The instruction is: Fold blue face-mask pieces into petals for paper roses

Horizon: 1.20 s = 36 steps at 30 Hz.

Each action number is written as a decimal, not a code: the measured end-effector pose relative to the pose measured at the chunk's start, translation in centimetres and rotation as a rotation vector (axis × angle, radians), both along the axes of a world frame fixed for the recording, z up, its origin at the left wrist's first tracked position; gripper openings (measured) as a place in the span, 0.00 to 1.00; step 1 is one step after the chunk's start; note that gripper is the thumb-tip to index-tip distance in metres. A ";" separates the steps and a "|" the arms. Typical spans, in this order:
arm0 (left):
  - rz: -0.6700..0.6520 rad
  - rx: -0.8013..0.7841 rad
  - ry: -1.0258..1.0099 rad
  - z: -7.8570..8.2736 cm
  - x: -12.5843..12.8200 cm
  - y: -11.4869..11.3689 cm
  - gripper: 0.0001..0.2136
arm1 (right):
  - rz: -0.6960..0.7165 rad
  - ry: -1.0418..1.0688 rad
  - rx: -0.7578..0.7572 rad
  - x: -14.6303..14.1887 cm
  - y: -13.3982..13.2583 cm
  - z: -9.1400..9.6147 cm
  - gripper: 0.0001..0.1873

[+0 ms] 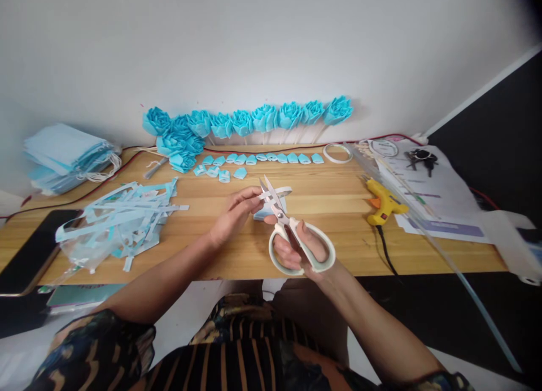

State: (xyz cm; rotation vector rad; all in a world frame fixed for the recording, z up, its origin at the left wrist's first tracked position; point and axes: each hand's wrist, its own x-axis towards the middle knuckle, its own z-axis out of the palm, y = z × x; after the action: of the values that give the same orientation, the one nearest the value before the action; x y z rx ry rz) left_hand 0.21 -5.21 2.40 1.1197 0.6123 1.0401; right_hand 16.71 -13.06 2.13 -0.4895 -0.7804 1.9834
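My right hand [296,253] grips a pair of scissors [315,250] by its large white handles. The blades are slightly parted and point away from me. Close by on the left, my left hand [237,210] has its thumb and fingers pinched together at a narrow white strip [266,194], which meets the scissor blades. Just beyond the blades is the curved white edge of what looks like a tape roll [287,191]. Partly hidden beneath the hands and scissors lies a light blue folded piece [259,214].
Blue fabric flowers [265,118] line the wall, with small folded blue pieces [250,159] before them. Left are stacked face masks [68,151], cut strips [127,216] and a phone [36,250]. Right are a white ring [337,153], yellow glue gun [383,202], papers [444,182] and keys [422,158].
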 end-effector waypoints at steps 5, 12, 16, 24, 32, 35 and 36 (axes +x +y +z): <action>0.025 0.118 0.194 -0.2 -0.2 0.3 0.13 | -0.014 -0.032 0.027 -0.1 -0.5 -0.4 0.26; 0.092 0.053 0.107 -1.2 -0.1 1.4 0.09 | 0.172 -0.267 0.208 0.6 -2.6 0.1 0.37; 0.136 -0.025 0.021 -1.2 -0.2 1.2 0.09 | 0.093 -0.273 0.234 2.5 -3.0 -0.6 0.37; 0.088 -0.070 0.002 -1.3 0.1 1.0 0.11 | 0.033 -0.257 0.231 3.5 -3.5 -1.2 0.32; 0.106 -0.049 -0.019 -1.0 0.2 0.9 0.13 | 0.034 -0.268 0.133 3.9 -3.6 -1.6 0.32; 0.104 -0.044 -0.015 -1.1 0.1 0.9 0.15 | 0.024 -0.241 0.129 3.6 -3.4 -1.5 0.30; 0.104 -0.041 -0.013 -1.1 0.2 0.9 0.15 | 0.025 -0.230 0.128 3.4 -3.3 -1.4 0.29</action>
State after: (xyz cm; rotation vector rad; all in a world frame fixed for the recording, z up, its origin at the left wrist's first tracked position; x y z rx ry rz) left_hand 0.37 -4.27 1.31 1.0535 0.6846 1.1185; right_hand 20.14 -16.32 0.72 -0.6411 -1.0535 1.9063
